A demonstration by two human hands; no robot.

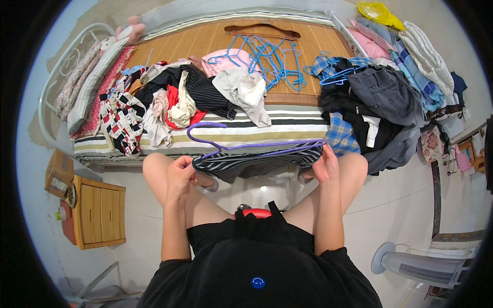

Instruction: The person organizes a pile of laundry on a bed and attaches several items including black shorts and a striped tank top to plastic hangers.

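Observation:
Between my hands, above my knees, a dark striped garment [254, 165] is stretched wide. A purple clothes hanger [265, 146] lies along its upper edge, its hook pointing up and to the left. My left hand [181, 173] pinches the garment's left end, near the base of the hook. At the other end, my right hand [325, 164] grips the cloth and the hanger's right tip together. How far the hanger sits inside the garment is partly hidden by the cloth.
A bed with a striped sheet [285, 134] holds heaped clothes [208, 84], several blue hangers [273, 61] and a brown wooden hanger [262, 29]. More trousers and shirts [381, 100] lie to the right. A wooden cabinet [102, 211] stands left; a white fan [420, 265] is at lower right.

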